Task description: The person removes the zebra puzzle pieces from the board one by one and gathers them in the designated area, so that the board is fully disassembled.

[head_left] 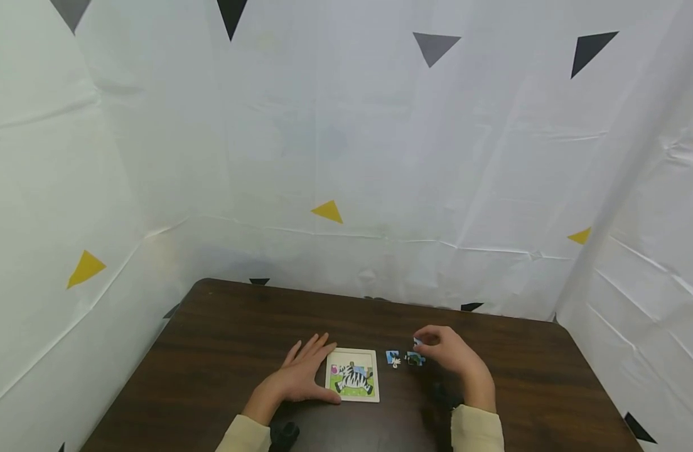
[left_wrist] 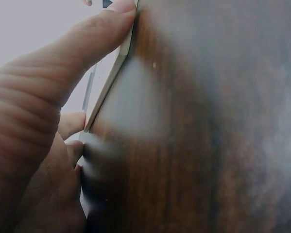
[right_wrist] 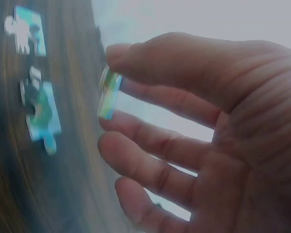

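Note:
A square zebra jigsaw puzzle with a pale wooden frame lies flat on the table. My left hand spreads around its left side, the thumb touching the near edge and the straight fingers reaching along the far left corner. In the left wrist view, the thumb rests against the frame's edge. Right of the puzzle, my right hand pinches a small puzzle piece between thumb and fingers, raised off the table. Beneath and beside it lie two loose puzzle pieces, one with white shapes and one mostly green.
The dark brown wooden table stretches out on both sides of the hands. White sheeting with grey, black and yellow triangles hangs behind the table and at both sides.

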`<act>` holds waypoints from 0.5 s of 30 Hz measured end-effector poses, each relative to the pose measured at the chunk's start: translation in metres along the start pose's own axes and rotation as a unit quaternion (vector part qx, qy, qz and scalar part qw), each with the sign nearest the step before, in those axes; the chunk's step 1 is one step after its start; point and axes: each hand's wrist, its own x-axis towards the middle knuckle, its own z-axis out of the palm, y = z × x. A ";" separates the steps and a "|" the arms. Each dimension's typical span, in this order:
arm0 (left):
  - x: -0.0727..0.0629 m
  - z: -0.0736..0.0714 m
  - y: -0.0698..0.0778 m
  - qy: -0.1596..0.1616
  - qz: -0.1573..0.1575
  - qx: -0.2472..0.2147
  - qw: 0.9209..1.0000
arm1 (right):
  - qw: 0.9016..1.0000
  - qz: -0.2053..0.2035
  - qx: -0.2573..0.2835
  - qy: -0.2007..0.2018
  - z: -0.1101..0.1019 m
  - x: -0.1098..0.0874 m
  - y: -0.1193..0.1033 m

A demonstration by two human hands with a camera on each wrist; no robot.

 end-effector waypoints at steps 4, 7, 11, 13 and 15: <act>0.000 0.000 0.000 0.000 -0.002 0.002 1.000 | 1.000 0.017 -0.013 0.007 -0.006 -0.004 0.008; 0.000 0.000 0.001 0.001 -0.004 0.002 1.000 | 0.999 0.031 -0.024 0.013 -0.008 -0.004 0.013; 0.000 0.000 0.001 0.004 -0.004 0.002 1.000 | 0.998 0.050 -0.031 0.009 -0.009 -0.003 0.018; 0.001 0.000 0.001 0.006 -0.002 0.004 1.000 | 0.997 0.064 -0.030 0.005 -0.008 -0.003 0.020; 0.001 0.000 0.001 0.007 -0.001 0.007 1.000 | 0.997 0.076 -0.029 0.001 -0.007 -0.003 0.021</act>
